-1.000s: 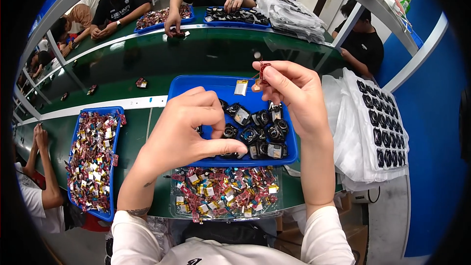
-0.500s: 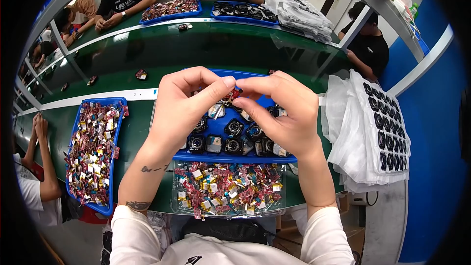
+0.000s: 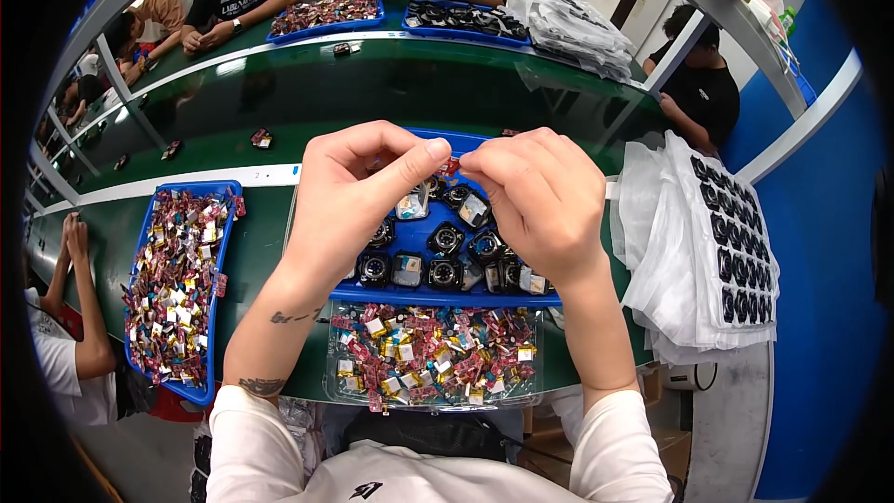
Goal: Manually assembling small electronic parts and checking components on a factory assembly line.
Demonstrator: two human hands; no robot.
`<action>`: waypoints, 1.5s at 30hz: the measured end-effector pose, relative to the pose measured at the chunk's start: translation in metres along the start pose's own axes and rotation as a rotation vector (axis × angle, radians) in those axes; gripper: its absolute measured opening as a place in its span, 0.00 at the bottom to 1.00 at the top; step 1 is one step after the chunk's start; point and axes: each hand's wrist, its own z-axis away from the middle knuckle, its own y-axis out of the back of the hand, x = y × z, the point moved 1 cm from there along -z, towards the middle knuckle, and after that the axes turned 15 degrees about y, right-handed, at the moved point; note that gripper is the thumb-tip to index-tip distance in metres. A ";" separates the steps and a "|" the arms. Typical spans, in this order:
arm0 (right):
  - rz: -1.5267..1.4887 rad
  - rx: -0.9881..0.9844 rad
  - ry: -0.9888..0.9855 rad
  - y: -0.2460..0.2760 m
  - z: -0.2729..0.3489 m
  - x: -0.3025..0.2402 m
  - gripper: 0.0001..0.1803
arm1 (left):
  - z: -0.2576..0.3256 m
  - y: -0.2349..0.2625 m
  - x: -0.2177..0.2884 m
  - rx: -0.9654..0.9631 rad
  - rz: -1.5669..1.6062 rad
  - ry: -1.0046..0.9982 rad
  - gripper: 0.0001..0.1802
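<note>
Small red part, no bigger than a fingertip, sits pinched between both hands, held up above the blue tray of round black parts. It looks very light and thin, likely with a bit of foil or film on it, so it would bend or tear under a hard squeeze; the edges seem the safest place to take it, with fingertips only. The left hand has thumb and forefinger closed on the part's left end, the other fingers curled loosely above. The right hand meets it from the other side, its fingers nipped tight on the right end, so almost no gap shows between the two hands. Both forearms come up over a clear box full of mixed red, gold and white pieces at the near edge of the green desk. A second blue tray heaped with the same pieces lies to the left, and stacked bagged sheets of black parts lie to the right. Other people work along the far side.
</note>
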 end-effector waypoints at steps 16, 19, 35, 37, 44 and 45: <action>-0.817 -0.252 -0.696 0.011 0.006 0.001 0.05 | 0.001 0.000 0.002 0.067 -0.415 -0.421 0.06; -0.831 -0.187 -0.701 0.012 0.004 -0.001 0.06 | -0.001 0.009 0.005 -0.284 -0.214 0.020 0.09; -0.448 -0.012 -0.665 0.014 -0.012 -0.017 0.05 | -0.001 0.011 0.016 0.182 -0.776 -0.668 0.06; -0.466 -0.009 -0.769 0.014 -0.013 -0.017 0.05 | 0.003 0.010 0.013 0.104 -0.657 -0.479 0.06; -0.781 0.029 -0.951 0.018 -0.003 -0.014 0.07 | 0.002 0.016 0.011 -0.230 -0.250 0.006 0.05; -0.841 0.058 -0.962 0.017 -0.003 -0.013 0.07 | 0.001 0.016 0.010 -0.248 -0.201 0.043 0.05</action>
